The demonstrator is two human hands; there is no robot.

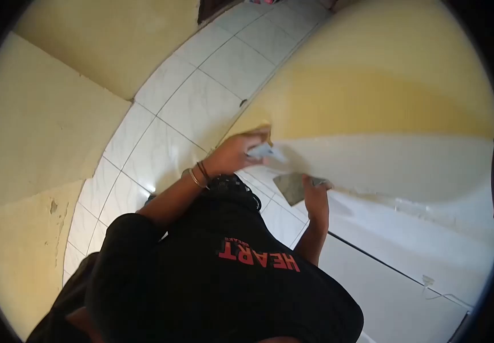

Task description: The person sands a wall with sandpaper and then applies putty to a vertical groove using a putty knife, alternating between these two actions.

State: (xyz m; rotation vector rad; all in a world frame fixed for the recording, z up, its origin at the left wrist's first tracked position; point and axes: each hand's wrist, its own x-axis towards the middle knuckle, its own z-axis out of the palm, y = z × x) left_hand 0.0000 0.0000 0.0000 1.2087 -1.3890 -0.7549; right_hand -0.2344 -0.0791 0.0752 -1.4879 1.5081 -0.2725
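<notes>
My left hand, with bracelets at the wrist, is raised close to the yellow and white wall. Its fingers are closed around a small pale blue-white object, too blurred to name exactly. To the right and slightly lower, my right hand grips a flat grey scraper with a wide blade. The scraper's handle is mostly covered by my fingers. A gap separates the blade from the pale object. Beside both hands is the wall, yellow in one band and white in another.
White tiles cover the floor. Another yellow wall with chipped patches stands at left. A dark line runs along a white surface at lower right, near a small white fitting with a cable.
</notes>
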